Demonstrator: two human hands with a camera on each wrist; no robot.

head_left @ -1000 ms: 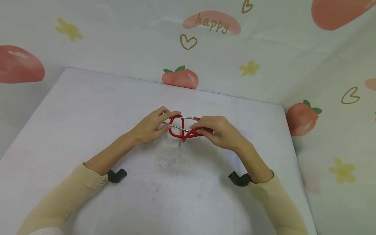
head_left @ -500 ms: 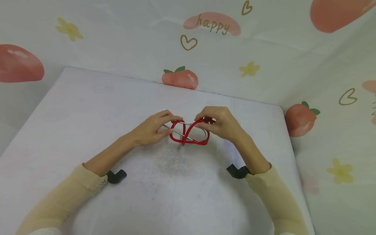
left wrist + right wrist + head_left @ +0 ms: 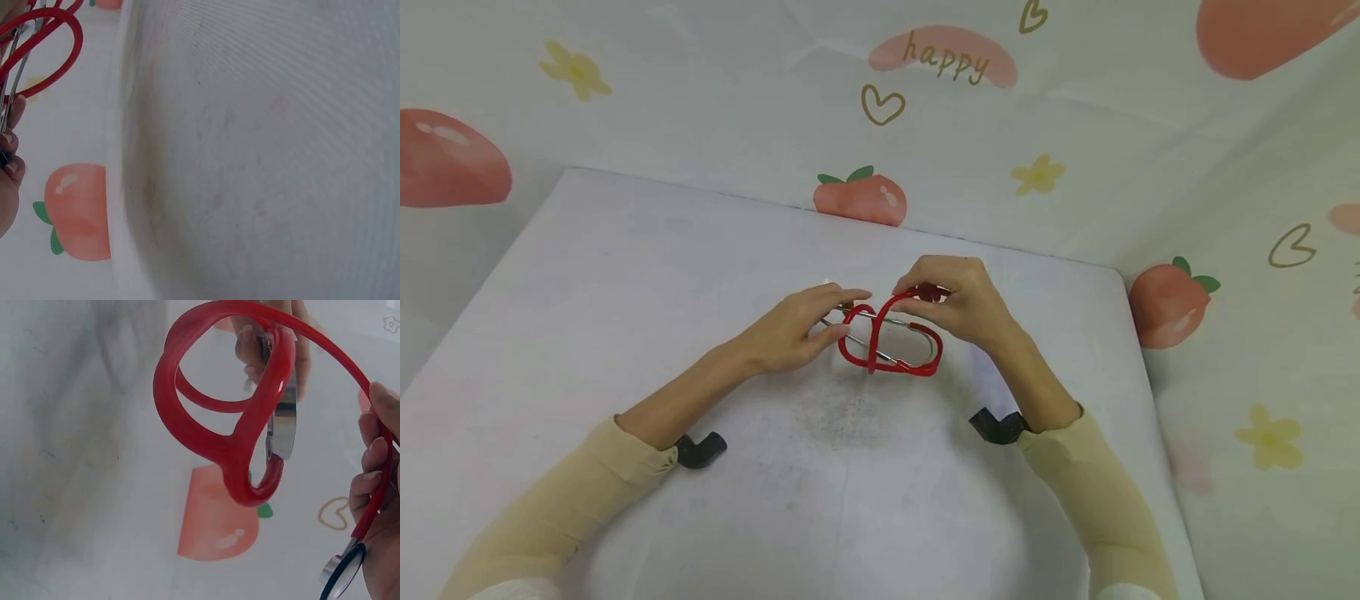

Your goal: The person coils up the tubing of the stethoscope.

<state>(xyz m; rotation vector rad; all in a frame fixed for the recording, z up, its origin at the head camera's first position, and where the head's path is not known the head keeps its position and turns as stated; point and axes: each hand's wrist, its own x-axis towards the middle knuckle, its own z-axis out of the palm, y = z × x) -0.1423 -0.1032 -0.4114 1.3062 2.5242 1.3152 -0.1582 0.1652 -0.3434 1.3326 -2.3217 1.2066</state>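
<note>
Both hands hold a stethoscope with red tubing [image 3: 874,343] above the table. The left hand [image 3: 793,329] pinches its metal ear tubes [image 3: 856,341] between thumb and fingers at the left end. Raised at the right, the right hand [image 3: 962,298] grips the tubing near the chest piece [image 3: 345,570], which hangs below the fingers in the right wrist view. Between the hands the red tubing is bent into loops and crosses over the ear tubes. In the left wrist view only fingertips [image 3: 12,164] and a red loop [image 3: 80,44] show at the left edge.
A white table [image 3: 760,508] lies beneath, its far edge against a fabric backdrop [image 3: 715,108] printed with peaches, flowers and hearts. Black angled pieces [image 3: 702,450] stick out from both sleeve cuffs.
The right hand has lifted and moved toward the far edge, drawing the chest-piece end of the tubing up from the loop. The left hand has stayed nearly in place.
</note>
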